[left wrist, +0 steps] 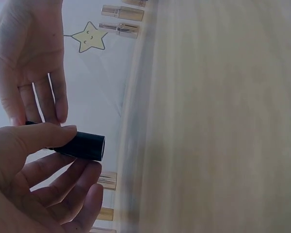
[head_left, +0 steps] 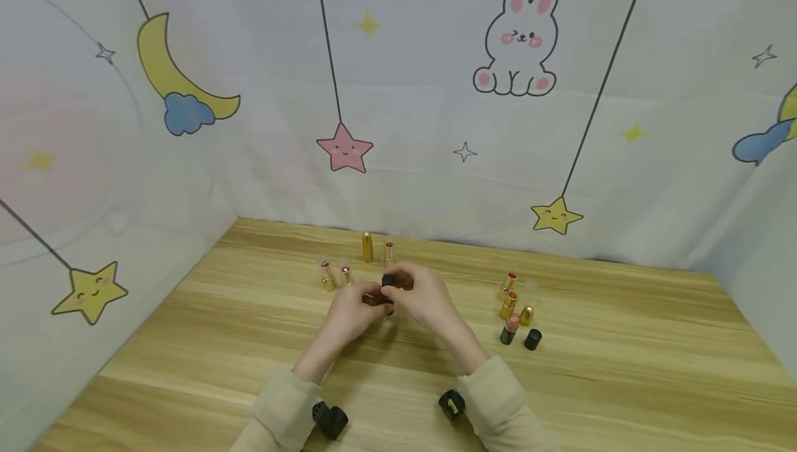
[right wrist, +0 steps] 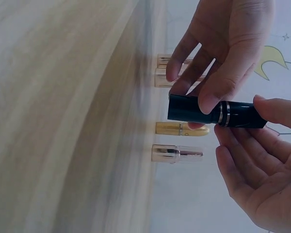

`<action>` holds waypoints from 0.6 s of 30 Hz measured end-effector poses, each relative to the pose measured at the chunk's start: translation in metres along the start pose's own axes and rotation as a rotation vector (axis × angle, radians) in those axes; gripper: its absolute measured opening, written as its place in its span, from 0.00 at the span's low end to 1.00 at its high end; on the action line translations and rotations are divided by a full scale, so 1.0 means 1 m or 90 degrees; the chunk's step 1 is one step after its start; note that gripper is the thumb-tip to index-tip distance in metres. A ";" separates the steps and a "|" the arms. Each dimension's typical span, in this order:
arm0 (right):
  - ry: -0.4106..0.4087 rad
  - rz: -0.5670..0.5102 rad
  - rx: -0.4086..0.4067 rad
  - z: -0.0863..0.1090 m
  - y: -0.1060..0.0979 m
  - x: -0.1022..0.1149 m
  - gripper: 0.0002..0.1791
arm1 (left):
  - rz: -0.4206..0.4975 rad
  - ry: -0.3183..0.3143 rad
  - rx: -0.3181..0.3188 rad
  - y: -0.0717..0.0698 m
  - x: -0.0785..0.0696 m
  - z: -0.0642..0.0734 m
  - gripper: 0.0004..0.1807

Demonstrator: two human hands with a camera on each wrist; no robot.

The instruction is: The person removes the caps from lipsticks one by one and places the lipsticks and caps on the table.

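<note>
Black cylindrical lipstick tube with silver bands point(right wrist: 224, 114): held roughly upright over pale wood-grain table point(head_left: 629, 334) | left hand point(head_left: 353, 309): lower part gripped by thumb and fingers | right hand point(head_left: 426, 297): upper end pinched, fingers partly curved | black cylindrical cap point(head_left: 533, 339): placed well apart, beside pink-tipped black lipstick point(head_left: 509, 329)

It is a screened-off work nook: cartoon-printed cloth point(head_left: 417, 85) surrounds a wood-grain table point(head_left: 623, 376).

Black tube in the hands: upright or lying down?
Roughly upright: in the right wrist view, the black tube, pinched by the left hand below and the right hand above, runs nearly parallel to the standing gold tube.
</note>
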State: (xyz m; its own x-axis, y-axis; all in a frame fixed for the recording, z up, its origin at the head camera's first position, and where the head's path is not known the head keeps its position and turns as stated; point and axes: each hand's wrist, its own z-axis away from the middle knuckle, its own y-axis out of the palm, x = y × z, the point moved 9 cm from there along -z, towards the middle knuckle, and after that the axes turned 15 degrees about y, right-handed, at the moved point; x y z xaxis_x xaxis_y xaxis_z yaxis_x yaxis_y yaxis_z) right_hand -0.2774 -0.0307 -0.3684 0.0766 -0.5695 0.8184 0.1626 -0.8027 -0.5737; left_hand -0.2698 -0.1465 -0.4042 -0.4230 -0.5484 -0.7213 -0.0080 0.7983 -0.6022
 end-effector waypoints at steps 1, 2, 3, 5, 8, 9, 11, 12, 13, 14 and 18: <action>-0.001 0.002 -0.001 0.001 -0.001 0.000 0.13 | 0.001 0.004 0.001 0.000 -0.002 0.000 0.10; 0.001 0.002 -0.003 0.002 -0.003 0.000 0.13 | 0.003 0.006 0.002 0.000 -0.003 0.000 0.10; 0.002 0.003 -0.005 0.003 -0.004 0.000 0.13 | 0.003 0.009 0.003 0.001 -0.005 0.000 0.10; 0.003 0.002 -0.009 0.006 -0.008 0.000 0.14 | 0.008 0.018 0.007 0.002 -0.009 0.000 0.09; 0.004 -0.002 -0.016 0.009 -0.013 0.002 0.15 | 0.003 0.034 0.013 0.004 -0.015 -0.001 0.08; 0.000 -0.003 -0.018 0.011 -0.015 0.002 0.14 | 0.000 0.038 0.016 0.005 -0.016 0.000 0.08; -0.005 -0.006 -0.020 0.014 -0.018 0.004 0.14 | -0.004 0.044 0.020 0.007 -0.019 0.000 0.08; -0.009 -0.006 -0.020 0.015 -0.019 0.004 0.14 | -0.007 0.043 0.021 0.007 -0.020 0.001 0.09; -0.011 -0.010 -0.020 0.017 -0.020 0.004 0.13 | -0.007 0.043 0.023 0.008 -0.021 0.001 0.09; -0.012 -0.014 -0.021 0.018 -0.022 0.004 0.13 | -0.007 0.041 0.026 0.009 -0.021 0.001 0.09; -0.019 -0.025 -0.025 0.023 -0.028 0.003 0.14 | 0.000 0.044 0.037 0.013 -0.024 0.002 0.07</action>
State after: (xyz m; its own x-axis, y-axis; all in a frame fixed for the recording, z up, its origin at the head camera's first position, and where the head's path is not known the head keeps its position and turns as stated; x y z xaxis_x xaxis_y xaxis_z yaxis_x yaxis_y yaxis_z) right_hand -0.2589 -0.0060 -0.3488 0.0995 -0.5318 0.8410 0.1278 -0.8314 -0.5408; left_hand -0.2579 -0.1233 -0.3950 -0.4840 -0.5284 -0.6975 0.0435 0.7816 -0.6222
